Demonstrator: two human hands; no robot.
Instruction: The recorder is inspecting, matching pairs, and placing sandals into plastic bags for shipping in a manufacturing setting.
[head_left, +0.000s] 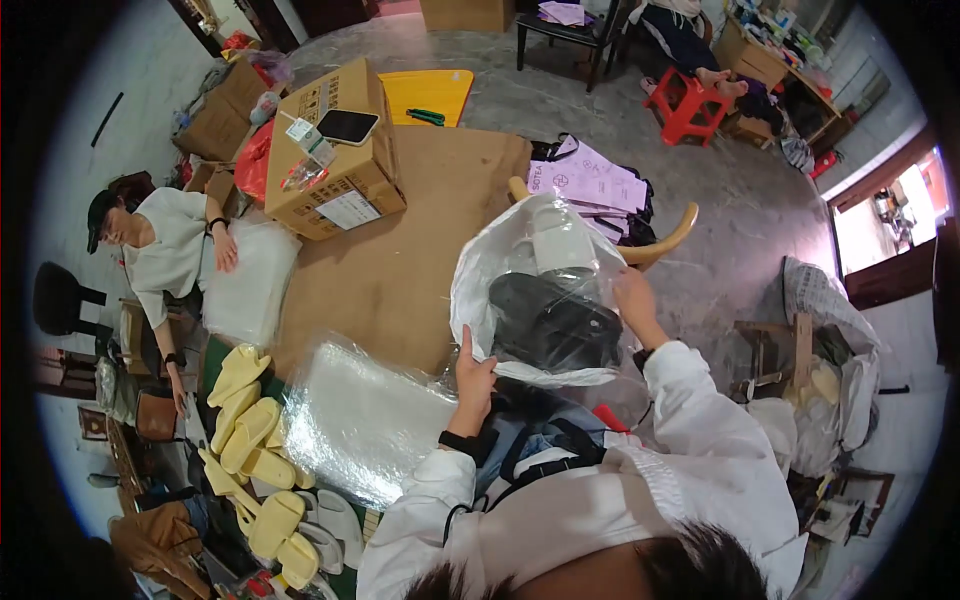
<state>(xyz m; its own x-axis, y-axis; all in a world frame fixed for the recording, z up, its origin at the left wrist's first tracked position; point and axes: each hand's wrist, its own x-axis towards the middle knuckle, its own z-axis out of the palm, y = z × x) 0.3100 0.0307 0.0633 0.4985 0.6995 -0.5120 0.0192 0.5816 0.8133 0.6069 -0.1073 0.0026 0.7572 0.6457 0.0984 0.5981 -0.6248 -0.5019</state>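
Note:
A white woven sack (466, 285) stands open in front of me, beside the table's right edge. Inside it, black slippers (555, 322) lie wrapped in clear plastic, and a white wrapped item (562, 242) rests behind them. My left hand (474, 382) is closed on the sack's near left rim, with a finger pointing up along it. On the other side, my right hand (637, 303) grips the right rim. What lies lower in the sack is hidden.
A brown cardboard sheet (440, 190) covers the table, bearing a carton (340, 185) with a phone (348, 126). Clear plastic bags (355, 425) and yellow slippers (248, 435) lie left of me. A co-worker (165, 240) handles more clear bags. A wooden-armed chair (672, 240) stands behind the sack.

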